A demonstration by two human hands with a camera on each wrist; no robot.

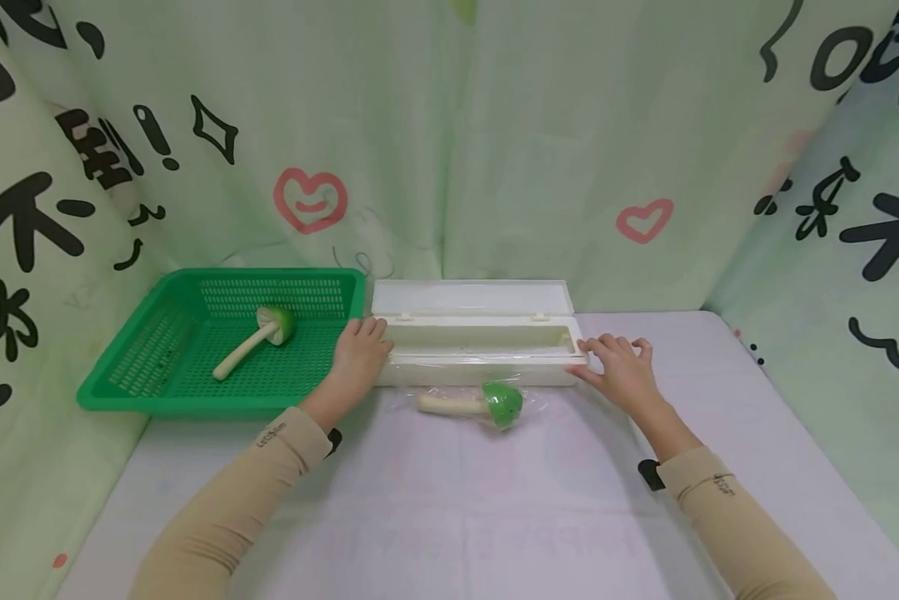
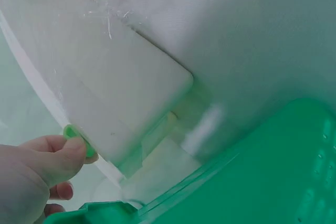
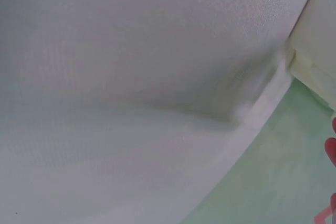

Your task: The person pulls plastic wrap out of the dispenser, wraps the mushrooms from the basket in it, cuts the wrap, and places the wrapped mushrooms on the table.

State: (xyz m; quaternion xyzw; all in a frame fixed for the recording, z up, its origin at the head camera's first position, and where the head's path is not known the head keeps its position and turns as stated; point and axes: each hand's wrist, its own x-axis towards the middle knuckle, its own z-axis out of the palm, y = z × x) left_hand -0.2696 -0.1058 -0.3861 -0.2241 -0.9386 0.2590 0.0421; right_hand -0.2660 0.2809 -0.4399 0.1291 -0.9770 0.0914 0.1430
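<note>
A long white cling film box (image 1: 479, 372) stands on the table with its lid (image 1: 471, 297) raised at the back. My left hand (image 1: 361, 357) is at its left end; in the left wrist view, thumb and finger pinch a small green tab (image 2: 71, 132) at the box's edge. My right hand (image 1: 620, 369) grips the right end, thumb below and fingers above; only its fingertips (image 3: 332, 150) show in the right wrist view. In front of the box lies a mushroom-shaped thing (image 1: 503, 404) with a green cap and pale stem, wrapped in clear film.
A green plastic basket (image 1: 194, 404) stands left of the box, close to my left hand. Another green-capped, pale-stemmed mushroom shape (image 1: 247, 350) lies in it, unwrapped. A white cloth (image 1: 456, 517) covers the table. Pale green printed curtains (image 1: 494, 167) hang behind and at both sides.
</note>
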